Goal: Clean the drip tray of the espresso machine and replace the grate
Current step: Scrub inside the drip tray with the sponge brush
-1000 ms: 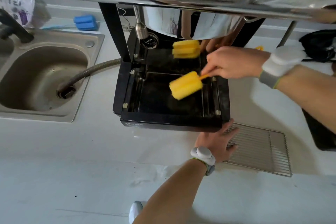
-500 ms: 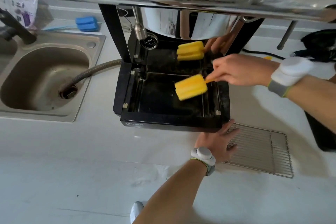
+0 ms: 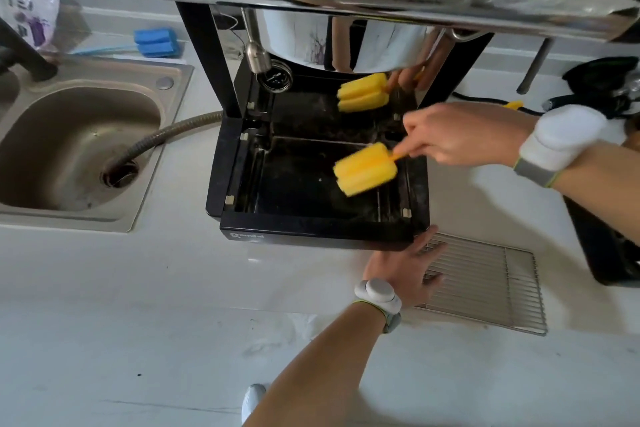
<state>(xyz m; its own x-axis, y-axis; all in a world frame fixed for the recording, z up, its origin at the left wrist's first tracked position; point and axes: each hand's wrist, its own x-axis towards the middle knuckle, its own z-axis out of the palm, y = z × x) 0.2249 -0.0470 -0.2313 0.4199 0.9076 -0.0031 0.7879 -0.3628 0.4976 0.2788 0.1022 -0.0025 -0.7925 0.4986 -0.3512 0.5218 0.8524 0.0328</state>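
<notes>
- Head view: right hand (image 3: 460, 133) pinches the yellow sponge brush (image 3: 365, 169) over the open drip tray (image 3: 311, 184); a hard sweep could flick grime onto the desk (image 3: 138, 288).
- Left hand (image 3: 405, 267), open, fingers spread, overlaps the grate (image 3: 485, 284) lying on the desk by the tray's corner; a nudge might slide it.

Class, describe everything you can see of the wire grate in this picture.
The grate is a rectangular rack of thin, silvery metal wires, closely spaced and parallel inside a wire frame, with one cross wire near its right end. It lies flat on the white counter, off the machine, in front of and to the right of the black drip tray. The left hand rests palm down on its left edge. It looks dry and undamaged.
</notes>
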